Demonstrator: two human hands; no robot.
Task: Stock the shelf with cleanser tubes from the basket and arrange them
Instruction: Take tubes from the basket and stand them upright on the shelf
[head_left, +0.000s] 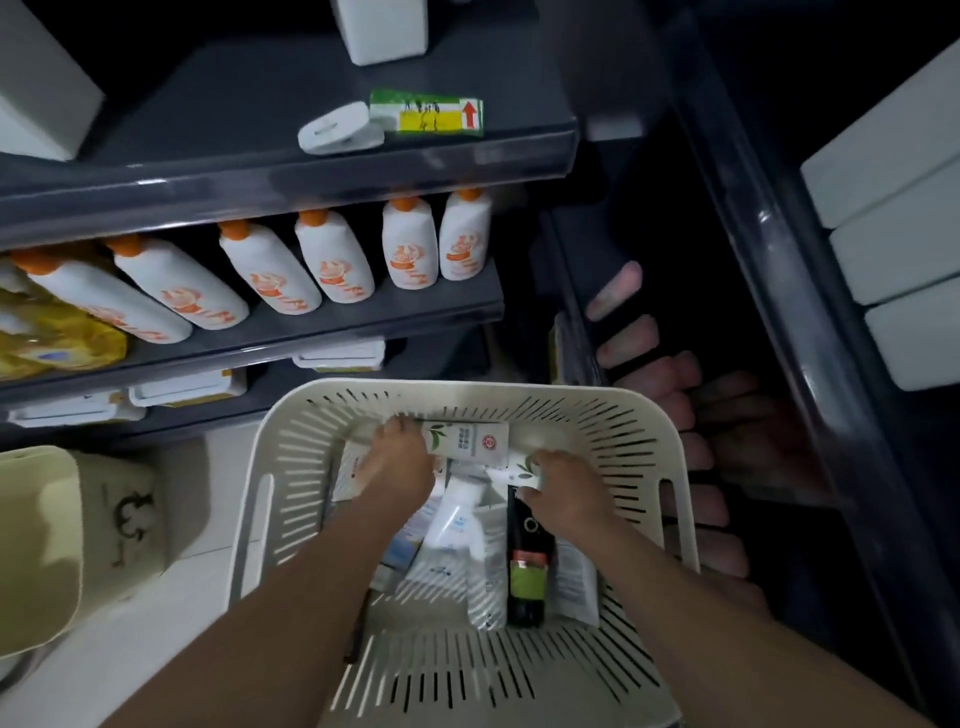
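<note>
A cream slotted basket (670, 447) sits below me with both my arms reaching into it. It holds several white cleanser tubes (457, 525) and a dark tube (527, 566) lying loose. My left hand (402, 460) grips the left end of a white tube with a green leaf print (470, 439) at the basket's far side. My right hand (563, 491) closes on another white leaf-print tube (519, 473) just right of it. A dark shelf (649, 249) to the right of the basket holds a row of pinkish tubes (670, 374).
A grey shelf unit (311, 166) stands ahead on the left, with a row of white orange-capped bottles (332, 254) on its middle level and a green-yellow price tag (426, 111) on top. White boxes (893, 228) sit far right. A cream container (62, 535) stands at lower left.
</note>
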